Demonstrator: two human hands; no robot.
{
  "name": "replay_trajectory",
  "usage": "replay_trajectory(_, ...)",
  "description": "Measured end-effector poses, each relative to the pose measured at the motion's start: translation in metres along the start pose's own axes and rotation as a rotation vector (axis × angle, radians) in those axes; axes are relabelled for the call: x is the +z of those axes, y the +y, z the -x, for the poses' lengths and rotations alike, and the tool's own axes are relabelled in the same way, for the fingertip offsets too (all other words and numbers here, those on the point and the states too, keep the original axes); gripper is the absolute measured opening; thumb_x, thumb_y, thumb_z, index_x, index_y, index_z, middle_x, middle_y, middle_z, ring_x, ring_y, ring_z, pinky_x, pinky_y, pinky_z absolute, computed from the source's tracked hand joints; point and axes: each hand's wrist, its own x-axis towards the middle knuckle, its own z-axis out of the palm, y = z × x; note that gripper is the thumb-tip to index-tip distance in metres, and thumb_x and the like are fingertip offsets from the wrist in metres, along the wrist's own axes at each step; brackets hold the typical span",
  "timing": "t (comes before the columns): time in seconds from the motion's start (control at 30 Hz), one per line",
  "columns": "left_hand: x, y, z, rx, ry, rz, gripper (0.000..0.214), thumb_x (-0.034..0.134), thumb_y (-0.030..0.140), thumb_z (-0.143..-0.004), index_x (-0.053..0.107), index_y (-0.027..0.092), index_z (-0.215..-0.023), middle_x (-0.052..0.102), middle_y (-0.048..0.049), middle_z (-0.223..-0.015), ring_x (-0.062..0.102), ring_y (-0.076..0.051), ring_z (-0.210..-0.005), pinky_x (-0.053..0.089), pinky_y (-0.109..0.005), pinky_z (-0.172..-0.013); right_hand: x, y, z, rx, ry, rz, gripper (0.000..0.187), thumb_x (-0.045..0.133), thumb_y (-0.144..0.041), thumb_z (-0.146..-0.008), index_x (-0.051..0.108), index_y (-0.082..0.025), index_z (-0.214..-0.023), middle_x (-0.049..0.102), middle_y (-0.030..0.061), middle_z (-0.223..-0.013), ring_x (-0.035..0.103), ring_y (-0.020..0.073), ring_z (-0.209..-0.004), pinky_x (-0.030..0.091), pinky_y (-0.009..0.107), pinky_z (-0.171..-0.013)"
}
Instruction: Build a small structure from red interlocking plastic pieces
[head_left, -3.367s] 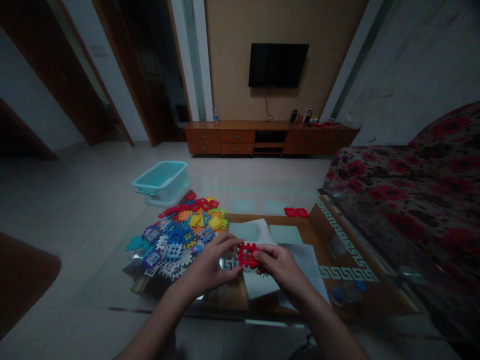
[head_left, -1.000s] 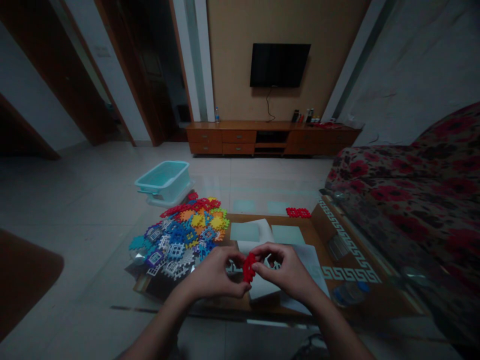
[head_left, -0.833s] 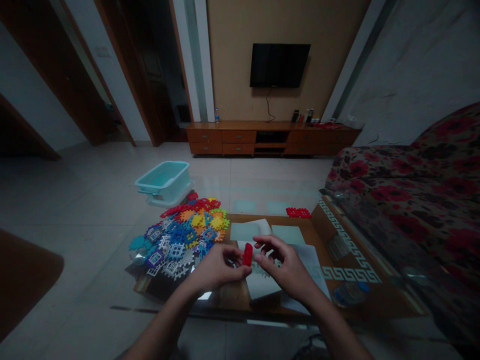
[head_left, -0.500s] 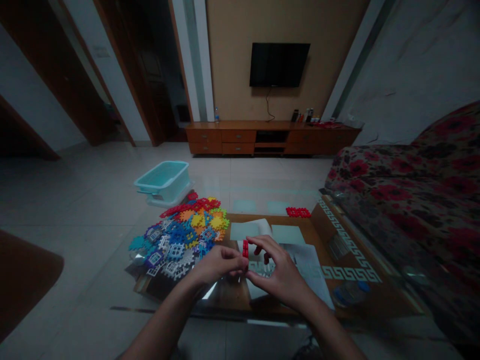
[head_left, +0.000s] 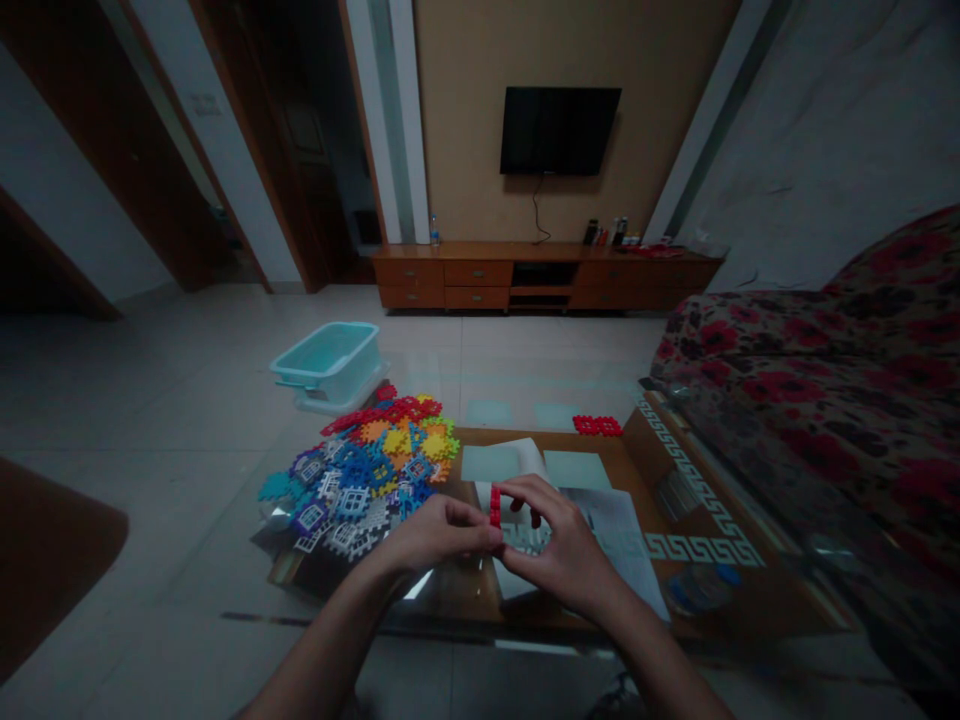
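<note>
The red piece (head_left: 495, 505), flat and face-up between the hands a few seconds ago, now stands on edge, and both hands have closed in tighter around it.

A flowered sofa (head_left: 825, 380) fills the right side, its edge reflected in the glass surface (head_left: 675, 470). Across the pale tiled floor (head_left: 150, 400) a wooden cabinet (head_left: 540, 275) runs along the far wall under a dark TV (head_left: 560, 130). A teal tub (head_left: 328, 362) sits on the floor beyond the surface. A pile (head_left: 360, 465) of coloured interlocking tiles lies on the left part of the surface, just beside the left hand (head_left: 439, 535). Papers (head_left: 615, 530) spread under and to the right of the right hand (head_left: 559, 545). A bottle (head_left: 701, 588) shows dimly through the glass at the near right. A small red row of joined tiles (head_left: 597, 425) rests at the far edge, well apart from the hands.

Nothing lies between the hands and the camera. The piece sits above the surface, between the two hands, at their fingertips.

The left hand comes in from the lower left, thumb and fingers pinched on the piece's near edge. The right hand arches over it from the right, fingers curled down and gripping it; bits of red show between them.
</note>
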Motion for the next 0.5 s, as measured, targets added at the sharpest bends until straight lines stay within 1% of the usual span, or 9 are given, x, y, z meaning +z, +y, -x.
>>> replay_trajectory(0.33, 0.0010, -0.0011, 0.0006, -0.004, 0.000, 0.024, 0.040, 0.083, 0.052, -0.062, 0.077, 0.015, -0.076, 0.064, -0.0003, -0.063, 0.047, -0.011, -0.060, 0.033, -0.026, -0.062, -0.0009, -0.0008, 0.0003, -0.007, 0.011, 0.013, 0.052, 0.070, -0.010, -0.071, 0.063, -0.025, -0.120, 0.065, 0.0054, -0.111, 0.062, 0.0220, -0.100, 0.052, 0.036, -0.086)
replay_trajectory(0.5, 0.0019, -0.0013, 0.0015, -0.002, 0.013, 0.023, 0.041, 0.083, 0.053, -0.062, 0.077, 0.015, -0.076, 0.065, -0.0012, -0.065, 0.049, -0.013, -0.063, 0.035, -0.026, -0.062, -0.0002, -0.0011, 0.0012, -0.009, 0.016, 0.007, 0.049, 0.070, -0.012, -0.071, 0.064, -0.025, -0.118, 0.066, 0.0057, -0.110, 0.062, 0.0225, -0.099, 0.053, 0.037, -0.085)
